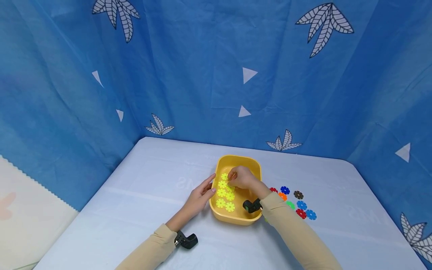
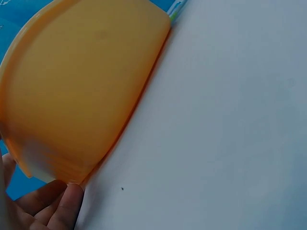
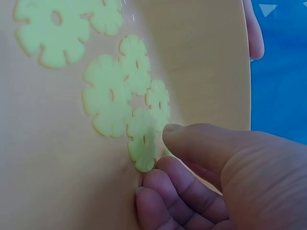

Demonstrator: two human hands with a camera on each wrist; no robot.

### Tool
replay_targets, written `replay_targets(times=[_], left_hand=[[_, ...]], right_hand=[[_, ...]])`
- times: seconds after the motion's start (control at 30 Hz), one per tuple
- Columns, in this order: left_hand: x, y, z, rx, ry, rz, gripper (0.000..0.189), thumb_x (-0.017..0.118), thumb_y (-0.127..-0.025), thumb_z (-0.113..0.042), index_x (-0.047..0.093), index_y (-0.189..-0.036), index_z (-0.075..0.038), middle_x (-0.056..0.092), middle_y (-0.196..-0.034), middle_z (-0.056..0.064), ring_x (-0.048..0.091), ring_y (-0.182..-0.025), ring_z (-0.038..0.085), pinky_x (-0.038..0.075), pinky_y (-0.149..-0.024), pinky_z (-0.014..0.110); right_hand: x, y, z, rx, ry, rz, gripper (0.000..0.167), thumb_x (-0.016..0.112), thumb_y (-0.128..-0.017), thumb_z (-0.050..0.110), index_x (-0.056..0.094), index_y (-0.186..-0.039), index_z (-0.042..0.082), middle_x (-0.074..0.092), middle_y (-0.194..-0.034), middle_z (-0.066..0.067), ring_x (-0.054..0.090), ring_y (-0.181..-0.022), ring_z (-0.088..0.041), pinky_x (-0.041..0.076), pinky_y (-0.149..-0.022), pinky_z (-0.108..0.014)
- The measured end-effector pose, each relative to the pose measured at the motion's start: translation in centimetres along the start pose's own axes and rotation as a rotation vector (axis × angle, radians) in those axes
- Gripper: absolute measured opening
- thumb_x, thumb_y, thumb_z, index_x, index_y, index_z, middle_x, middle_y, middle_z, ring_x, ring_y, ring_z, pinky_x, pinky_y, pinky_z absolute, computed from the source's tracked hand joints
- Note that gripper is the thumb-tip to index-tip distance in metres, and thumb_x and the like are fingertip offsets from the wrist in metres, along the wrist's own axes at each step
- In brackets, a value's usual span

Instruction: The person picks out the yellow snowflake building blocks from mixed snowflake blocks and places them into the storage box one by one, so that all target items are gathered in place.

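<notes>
A yellow plastic basin [image 1: 237, 217] stands on the table with several yellow-green snowflake discs [image 1: 221, 203] lying in two rough rows along its left side. Beside its left wall is my left hand [image 1: 198, 197], with fingers and thumb touching the outside near the rim. The left wrist view shows those fingertips against the basin's outer wall [image 2: 91, 86]. Reaching inside, my right hand [image 1: 243, 177] has its thumb and fingertips at the edge of one yellow-green snowflake disc [image 3: 143, 140], pinching it by the basin floor. Part of another disc behind is hidden by these fingers.
Right of the basin lie several loose snowflake discs on the white table [image 1: 152, 168], among them blue discs [image 1: 311, 214], a red disc [image 1: 301, 213], a brown disc [image 1: 298, 194] and a green disc [image 1: 290, 204]. My right forearm partly covers this group. A blue curtain [image 1: 202, 75] hangs behind.
</notes>
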State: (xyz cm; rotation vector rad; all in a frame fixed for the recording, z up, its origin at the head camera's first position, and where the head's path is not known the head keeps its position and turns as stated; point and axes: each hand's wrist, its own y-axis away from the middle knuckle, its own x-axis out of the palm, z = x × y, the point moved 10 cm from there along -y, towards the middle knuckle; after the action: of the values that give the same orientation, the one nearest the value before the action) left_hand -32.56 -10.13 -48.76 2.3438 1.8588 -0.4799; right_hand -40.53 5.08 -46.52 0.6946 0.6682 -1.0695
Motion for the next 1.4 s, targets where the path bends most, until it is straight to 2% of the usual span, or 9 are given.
replay_targets(times=[0.13, 0.3, 0.43, 0.57, 0.77, 1.0, 1.4], left_hand=[[-0.1, 0.0, 0.0, 0.01, 0.002, -0.002, 0.057, 0.055, -0.105, -0.028, 0.038, -0.159, -0.024, 0.048, -0.156, 0.018, 0.052, -0.14, 0.037, 0.049, -0.112, 0.049], [0.0, 0.1, 0.1, -0.012, 0.009, -0.003, 0.057, 0.055, -0.105, -0.029, 0.037, -0.159, -0.027, 0.048, -0.157, 0.015, 0.052, -0.141, 0.035, 0.048, -0.113, 0.049], [0.2, 0.2, 0.1, -0.016, 0.014, -0.001, 0.057, 0.055, -0.105, -0.029, 0.037, -0.159, -0.027, 0.049, -0.156, 0.015, 0.053, -0.141, 0.035, 0.048, -0.114, 0.049], [0.3, 0.2, 0.0, -0.016, 0.012, -0.003, 0.057, 0.056, -0.105, -0.029, 0.038, -0.159, -0.028, 0.05, -0.156, 0.016, 0.053, -0.14, 0.034, 0.048, -0.113, 0.05], [0.1, 0.3, -0.1, -0.004, 0.007, -0.01, 0.056, 0.056, -0.105, -0.031, 0.039, -0.158, -0.027, 0.049, -0.156, 0.016, 0.053, -0.14, 0.036, 0.048, -0.113, 0.05], [0.0, 0.6, -0.1, -0.02, 0.007, -0.017, 0.056, 0.056, -0.105, -0.029, 0.04, -0.158, -0.027, 0.05, -0.155, 0.016, 0.054, -0.139, 0.035, 0.049, -0.112, 0.051], [-0.1, 0.6, 0.0, -0.03, -0.003, -0.029, 0.056, 0.056, -0.104, -0.031, 0.04, -0.158, -0.029, 0.045, -0.16, 0.013, 0.051, -0.142, 0.035, 0.048, -0.114, 0.051]], right_hand=[[-0.2, 0.1, 0.2, 0.006, -0.021, -0.011, 0.018, 0.082, -0.085, 0.013, 0.074, -0.1, 0.006, 0.062, -0.085, -0.006, 0.057, -0.063, -0.016, 0.052, -0.058, -0.02], [-0.5, 0.3, 0.7, -0.003, 0.004, -0.017, 0.021, 0.082, -0.086, 0.014, 0.074, -0.103, 0.006, 0.064, -0.088, -0.007, 0.058, -0.064, -0.016, 0.052, -0.059, -0.02], [-1.0, 0.5, 1.2, -0.02, 0.028, 0.0, 0.023, 0.082, -0.086, 0.015, 0.074, -0.106, 0.005, 0.065, -0.091, -0.006, 0.058, -0.072, -0.017, 0.052, -0.064, -0.021], [-2.3, 1.1, 1.3, -0.026, 0.022, 0.009, 0.024, 0.08, -0.087, 0.017, 0.074, -0.107, 0.004, 0.067, -0.093, -0.008, 0.058, -0.079, -0.019, 0.053, -0.068, -0.024], [-5.0, 2.2, 0.8, -0.038, -0.029, -0.005, 0.031, 0.076, -0.091, 0.015, 0.071, -0.116, -0.002, 0.07, -0.093, -0.012, 0.068, -0.076, -0.027, 0.062, -0.069, -0.031], [-7.8, 3.6, -1.0, -0.026, -0.019, -0.047, 0.033, 0.074, -0.092, 0.015, 0.07, -0.119, -0.003, 0.068, -0.088, -0.012, 0.061, -0.068, -0.018, 0.06, -0.066, -0.026], [-11.4, 7.3, -5.8, 0.033, 0.001, -0.083, 0.037, 0.072, -0.094, 0.021, 0.067, -0.122, -0.003, 0.072, -0.093, -0.013, 0.064, -0.074, -0.019, 0.063, -0.07, -0.029]])
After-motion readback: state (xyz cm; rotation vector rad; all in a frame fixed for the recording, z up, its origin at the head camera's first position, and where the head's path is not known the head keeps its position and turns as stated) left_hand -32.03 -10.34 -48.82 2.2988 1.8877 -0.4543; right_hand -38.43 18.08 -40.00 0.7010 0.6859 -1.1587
